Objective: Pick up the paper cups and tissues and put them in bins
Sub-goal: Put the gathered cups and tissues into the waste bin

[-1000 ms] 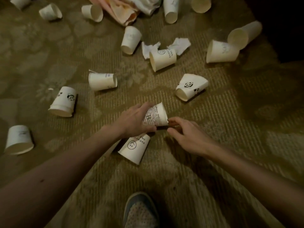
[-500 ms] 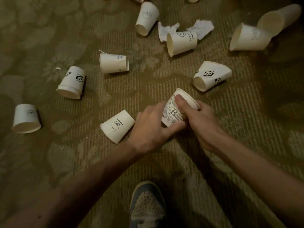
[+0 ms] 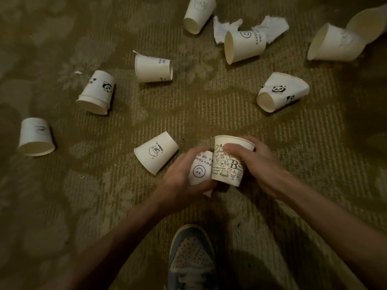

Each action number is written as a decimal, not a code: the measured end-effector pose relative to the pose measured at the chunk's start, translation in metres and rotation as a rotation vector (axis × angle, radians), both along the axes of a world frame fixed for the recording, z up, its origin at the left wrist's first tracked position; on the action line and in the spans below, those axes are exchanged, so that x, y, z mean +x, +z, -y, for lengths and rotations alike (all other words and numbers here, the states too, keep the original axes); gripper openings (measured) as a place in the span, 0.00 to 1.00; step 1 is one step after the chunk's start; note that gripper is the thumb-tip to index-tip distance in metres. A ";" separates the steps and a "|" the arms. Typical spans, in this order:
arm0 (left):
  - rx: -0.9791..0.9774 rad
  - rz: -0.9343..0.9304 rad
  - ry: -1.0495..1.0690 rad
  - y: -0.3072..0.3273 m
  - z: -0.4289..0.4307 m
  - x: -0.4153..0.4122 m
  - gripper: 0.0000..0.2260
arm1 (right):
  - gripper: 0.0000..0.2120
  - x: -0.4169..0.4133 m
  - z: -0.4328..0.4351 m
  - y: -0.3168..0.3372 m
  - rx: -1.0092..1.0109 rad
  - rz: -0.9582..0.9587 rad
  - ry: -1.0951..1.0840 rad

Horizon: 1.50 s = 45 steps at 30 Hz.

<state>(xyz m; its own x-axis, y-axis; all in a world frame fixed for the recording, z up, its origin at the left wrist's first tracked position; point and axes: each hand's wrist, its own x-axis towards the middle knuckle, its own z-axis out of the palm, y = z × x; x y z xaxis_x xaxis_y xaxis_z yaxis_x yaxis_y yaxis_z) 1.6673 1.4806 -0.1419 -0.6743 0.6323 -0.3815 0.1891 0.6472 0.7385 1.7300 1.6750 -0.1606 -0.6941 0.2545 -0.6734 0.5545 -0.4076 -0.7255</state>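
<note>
a cup in each hand right now. your left hand wraps its fingers round the smiley cup, which sits tilted in the palm. your right hand grips the doodle cup upright, thumb curled across its printed wall and fingers behind it. the two cups touch side by side, held just above the carpet ahead of your shoe.

this reads as the gathering step, and to my eye you're lining one cup up to nest in the other. the doodle cup's mouth faces up, so the next move calls for turning the smiley cup base-down and sliding it in. i can't tell which way its mouth points under your fingers. go easy on the squeeze, because thin paper walls will likely buckle.

plenty left on the floor. the cloud cup is nearest, on its side just left of your left hand. further out are the left panda cup and the dented panda cup off to the right. up top, two crumpled tissues flank another cup. no bin shows in this view, so you'll need to find one before anything gets dropped.
</note>
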 end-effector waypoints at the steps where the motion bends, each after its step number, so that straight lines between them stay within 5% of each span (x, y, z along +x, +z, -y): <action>1: 0.017 0.062 0.019 0.001 0.000 -0.001 0.29 | 0.24 0.001 -0.002 0.001 -0.063 -0.009 -0.011; 9: 0.302 0.479 0.361 0.012 -0.007 -0.001 0.27 | 0.27 0.016 -0.021 0.008 -0.384 -0.042 0.021; 13: 0.338 0.510 0.476 0.022 -0.011 -0.003 0.45 | 0.36 0.017 -0.021 0.008 -0.512 -0.081 0.049; 16: 0.237 0.447 0.381 0.042 -0.001 -0.008 0.53 | 0.30 0.016 -0.013 0.007 -0.560 -0.111 0.068; 19: 0.080 0.309 0.347 0.067 0.016 -0.027 0.36 | 0.30 0.008 -0.004 0.009 -0.529 -0.124 0.127; 22: 0.071 0.277 0.525 0.077 0.042 -0.048 0.24 | 0.26 -0.004 0.004 0.011 -0.464 -0.117 0.195; 28: 0.200 0.521 0.773 0.071 0.061 -0.046 0.13 | 0.20 -0.031 0.023 0.012 -0.348 -0.150 0.290; 35: 0.320 0.758 0.849 0.057 0.054 -0.042 0.29 | 0.28 -0.053 0.040 0.016 -0.233 -0.165 0.429; 45: 0.331 0.671 0.829 0.040 0.028 -0.043 0.29 | 0.30 -0.034 0.024 0.028 -0.232 -0.141 0.340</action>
<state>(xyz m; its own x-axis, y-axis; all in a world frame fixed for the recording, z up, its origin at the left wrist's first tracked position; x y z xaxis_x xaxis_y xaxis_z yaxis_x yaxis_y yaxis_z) 1.6246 1.4525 -0.1020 -0.6553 0.2202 -0.7225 -0.7116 0.1407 0.6883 1.6957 1.6515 -0.1330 -0.8013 -0.1515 -0.5788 0.5878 -0.3796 -0.7144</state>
